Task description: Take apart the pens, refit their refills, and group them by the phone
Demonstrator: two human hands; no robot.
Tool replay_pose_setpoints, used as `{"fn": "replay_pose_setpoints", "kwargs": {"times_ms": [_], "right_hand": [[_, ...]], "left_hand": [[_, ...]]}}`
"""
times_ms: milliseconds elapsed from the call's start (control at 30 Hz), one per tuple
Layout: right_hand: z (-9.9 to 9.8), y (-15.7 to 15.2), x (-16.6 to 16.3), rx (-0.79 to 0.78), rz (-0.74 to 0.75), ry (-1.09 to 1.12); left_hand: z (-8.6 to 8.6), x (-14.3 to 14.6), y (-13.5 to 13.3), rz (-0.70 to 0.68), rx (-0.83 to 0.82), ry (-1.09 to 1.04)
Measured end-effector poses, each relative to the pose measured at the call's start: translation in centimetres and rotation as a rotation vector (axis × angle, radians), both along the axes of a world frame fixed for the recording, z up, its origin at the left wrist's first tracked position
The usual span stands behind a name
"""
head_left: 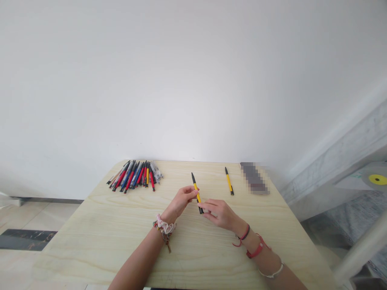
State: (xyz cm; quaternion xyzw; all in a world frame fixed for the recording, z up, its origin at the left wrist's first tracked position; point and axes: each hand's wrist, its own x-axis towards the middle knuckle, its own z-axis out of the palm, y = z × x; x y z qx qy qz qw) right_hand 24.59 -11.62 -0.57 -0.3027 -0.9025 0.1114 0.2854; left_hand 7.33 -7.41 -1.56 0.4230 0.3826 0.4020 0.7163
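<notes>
Both my hands hold one yellow pen with black ends (196, 187) over the middle of the pale wooden table (99, 233). My left hand (181, 201) pinches its barrel near the middle. My right hand (219, 213) pinches its lower black end between thumb and fingers. The pen points up and away from me, tip toward the wall. A second yellow pen (229, 181) lies flat on the table to the right, apart from both hands.
A pile of several red, blue, black and yellow pens (134, 176) lies at the table's back left. A blurred dark flat object (254, 178) rests at the back right. A white wall stands behind; a marble ledge (338, 161) lies right.
</notes>
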Motion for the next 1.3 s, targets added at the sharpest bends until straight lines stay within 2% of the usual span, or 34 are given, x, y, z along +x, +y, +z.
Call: {"fn": "replay_pose_setpoints", "kwargs": {"times_ms": [133, 367, 533, 767, 933, 1100, 1300], "right_hand": [[-0.3, 0.0, -0.1, -0.04, 0.016, 0.029], [-0.6, -0.2, -0.3, -0.08, -0.092, 0.101], [-0.1, -0.1, -0.2, -0.155, -0.012, 0.042], [-0.1, -0.2, -0.3, -0.136, -0.057, 0.083], [0.3, -0.3, -0.3, -0.164, 0.0, 0.064], [0.1, -0.3, -0.5, -0.147, -0.062, 0.06], [0.0, -0.3, -0.6, -0.14, -0.042, 0.051]], "left_hand": [[-0.2, 0.2, -0.1, 0.017, 0.014, 0.019], [0.2, 0.7, -0.5, -0.016, 0.031, 0.021], [0.3, 0.6, -0.6, -0.037, 0.01, 0.001], [0.3, 0.6, -0.6, -0.03, 0.025, 0.015], [0.5, 0.4, -0.5, -0.014, 0.048, 0.028], [0.6, 0.5, -0.6, -0.008, 0.117, 0.069], [0.7, 0.5, -0.5, 0.002, 0.129, 0.09]]}}
